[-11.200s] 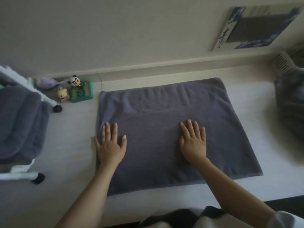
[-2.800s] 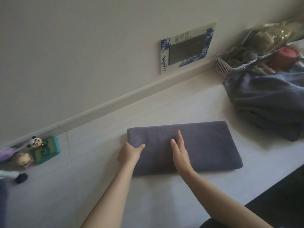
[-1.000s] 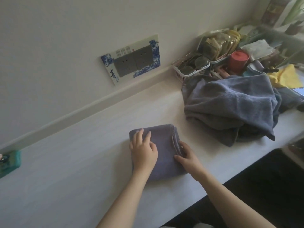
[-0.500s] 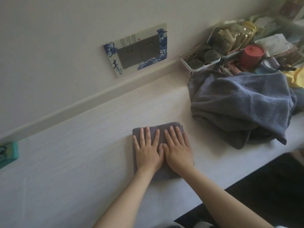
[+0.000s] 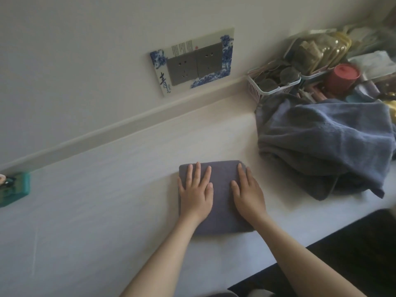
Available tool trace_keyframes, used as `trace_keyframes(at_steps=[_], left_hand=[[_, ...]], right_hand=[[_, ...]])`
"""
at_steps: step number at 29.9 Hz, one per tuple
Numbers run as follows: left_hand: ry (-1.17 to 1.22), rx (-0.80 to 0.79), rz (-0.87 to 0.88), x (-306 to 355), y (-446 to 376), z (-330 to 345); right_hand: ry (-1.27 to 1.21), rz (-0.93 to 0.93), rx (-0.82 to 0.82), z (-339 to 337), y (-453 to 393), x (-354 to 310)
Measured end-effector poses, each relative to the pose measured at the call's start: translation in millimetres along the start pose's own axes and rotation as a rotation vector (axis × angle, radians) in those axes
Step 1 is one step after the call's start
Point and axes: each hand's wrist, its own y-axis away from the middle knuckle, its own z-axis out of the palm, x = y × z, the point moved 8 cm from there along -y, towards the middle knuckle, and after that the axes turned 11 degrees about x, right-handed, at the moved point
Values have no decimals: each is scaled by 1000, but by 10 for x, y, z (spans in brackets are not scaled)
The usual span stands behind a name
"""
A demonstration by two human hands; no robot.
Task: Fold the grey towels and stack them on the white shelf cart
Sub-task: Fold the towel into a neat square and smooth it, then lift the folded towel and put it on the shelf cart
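A grey towel (image 5: 221, 194), folded into a small thick square, lies on the white counter (image 5: 107, 189). My left hand (image 5: 196, 192) presses flat on its left half with straight, spread fingers. Flat on the towel's right half lies my right hand (image 5: 248, 195), fingers straight too. A heap of unfolded grey towels (image 5: 325, 144) sits on the counter to the right, apart from the folded one. The white shelf cart is out of view.
A pink mesh basket (image 5: 272, 84), a red cup (image 5: 340, 79) and packed clutter crowd the back right corner behind the heap. A wall socket panel (image 5: 192, 61) hangs above the counter. A teal toy block (image 5: 14, 188) is at the far left. The counter's front edge runs bottom right.
The towel went from a wide spread sheet to a long strip to a small square. In the last half second my hands slid apart, from side by side to the square's two halves.
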Motion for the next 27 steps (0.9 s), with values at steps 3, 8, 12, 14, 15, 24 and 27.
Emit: trace_keyframes(at_steps=[3,8,12,14,15,24,27], left_hand=[[235,162,-215,-349,137,-309],[702,-140,-772,-679,577,-156],[952,-278,-947,-729,652,-108],[1099,-383,-1031,-730,706,-180],[1157,-410,-1068,-763,742,-257],[1339,-179,-1155,-1639,1170,-1075],[1353,96,-1128,-2241,1392,-1534]], right_hand=[[-58,132,38,-247,110,170],[-136,306,-123,-171,261,276],[-387,502,-218,-53,317,246],[-531,588,-320,19,380,147],[-580,598,-367,60,413,51],[-648,275,-645,507,655,-1314],[-647,87,-790,737,806,-2081]])
